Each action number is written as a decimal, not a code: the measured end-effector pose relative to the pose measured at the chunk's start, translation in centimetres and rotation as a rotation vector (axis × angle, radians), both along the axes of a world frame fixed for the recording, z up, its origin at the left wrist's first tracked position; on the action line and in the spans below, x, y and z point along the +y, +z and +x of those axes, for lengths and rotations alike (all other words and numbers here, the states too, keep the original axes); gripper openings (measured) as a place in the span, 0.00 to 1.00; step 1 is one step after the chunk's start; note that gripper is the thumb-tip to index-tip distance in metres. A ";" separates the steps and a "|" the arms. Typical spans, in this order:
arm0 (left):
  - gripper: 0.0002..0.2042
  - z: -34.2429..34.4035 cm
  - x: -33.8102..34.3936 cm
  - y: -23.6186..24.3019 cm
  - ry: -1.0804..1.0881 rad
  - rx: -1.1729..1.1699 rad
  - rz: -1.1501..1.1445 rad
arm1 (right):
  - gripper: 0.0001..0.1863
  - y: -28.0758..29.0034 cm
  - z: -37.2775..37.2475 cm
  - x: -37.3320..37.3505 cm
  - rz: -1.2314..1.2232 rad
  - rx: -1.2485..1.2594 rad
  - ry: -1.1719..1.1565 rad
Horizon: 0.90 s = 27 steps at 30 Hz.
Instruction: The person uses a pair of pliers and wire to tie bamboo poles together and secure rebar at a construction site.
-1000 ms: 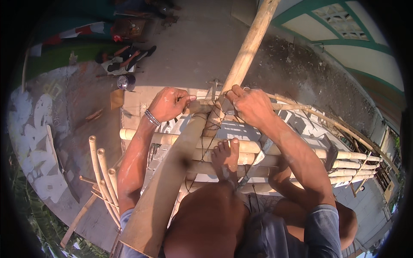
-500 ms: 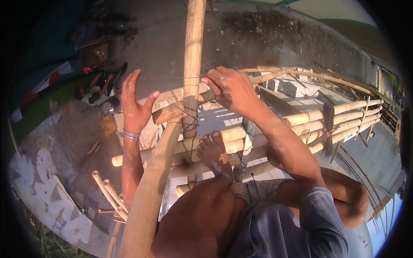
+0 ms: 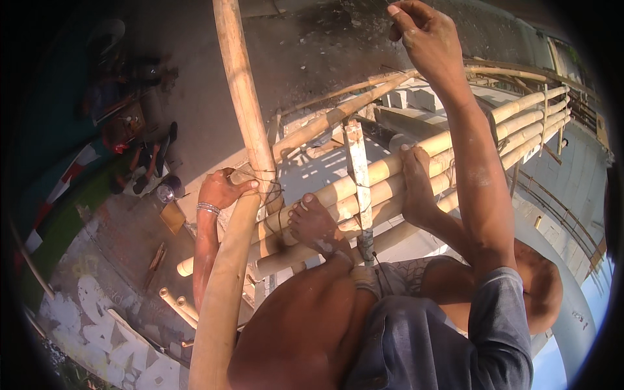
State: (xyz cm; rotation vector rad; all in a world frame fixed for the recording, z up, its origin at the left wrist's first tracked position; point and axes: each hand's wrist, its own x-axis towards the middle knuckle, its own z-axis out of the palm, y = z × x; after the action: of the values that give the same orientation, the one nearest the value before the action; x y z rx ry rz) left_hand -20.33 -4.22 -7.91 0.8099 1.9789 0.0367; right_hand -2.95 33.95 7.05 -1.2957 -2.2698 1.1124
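Note:
My left hand (image 3: 222, 190), with a beaded bracelet at the wrist, closes round a bamboo end at a joint, its thumb pointing at the lashing. There a tall upright bamboo pole (image 3: 242, 84) meets a thick slanting bamboo pole (image 3: 227, 279). Dark tie wire (image 3: 272, 188) loops round the crossing, with loose strands hanging. High above the far poles, my right hand (image 3: 429, 36) is raised with thumb and fingers pinched together. The thin wire it held earlier is barely visible at its fingertips.
My bare feet rest on a row of horizontal bamboo poles (image 3: 383, 170). A whitish, worn post (image 3: 357, 162) crosses them. White blocks (image 3: 416, 99) lie beyond. Far below at left, a person sits near a round metal object (image 3: 170, 188). Cut bamboo ends (image 3: 175, 302) stick up at lower left.
My right hand has swung up and away to the right from the upright pole. My left hand has dropped and closed at the joint. The view has shifted; another foot shows on the poles.

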 end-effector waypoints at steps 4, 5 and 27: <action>0.45 0.0 -0.3 -1.3 -0.102 0.036 -0.065 | 0.14 6.2 -0.2 3.7 0.216 -0.140 0.098; 0.45 -0.1 -1.2 -2.0 -0.104 0.063 -0.021 | 0.14 6.9 -0.2 4.1 0.269 -0.171 0.130; 0.36 -2.4 -0.7 -0.4 0.203 -0.142 -0.077 | 0.07 -4.3 1.0 -15.0 -0.364 -0.053 0.496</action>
State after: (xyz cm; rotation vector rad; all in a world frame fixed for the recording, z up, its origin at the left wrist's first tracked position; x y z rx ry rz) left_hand -22.77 -4.87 -8.29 0.5394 1.9084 0.1326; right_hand -1.92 18.98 2.75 -0.8902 -2.5929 1.7405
